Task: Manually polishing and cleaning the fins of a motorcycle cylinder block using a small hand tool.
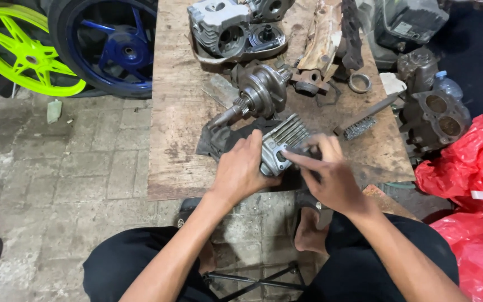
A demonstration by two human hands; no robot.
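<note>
At the near edge of the desk [169,168], the left hand [241,168] grips the finned metal cylinder [283,142] by its side; the right hand [331,176] rests fingers on it, grasp unclear. Judged heavy, rigid, with sharp fins: hold the solid body. Right of the cylinder lie red plastic bags [470,168]; beyond it, a crankshaft [258,92].

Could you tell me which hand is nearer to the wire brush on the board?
Right. The right hand is just below-left of the wire brush; the left hand is farther left.
</note>
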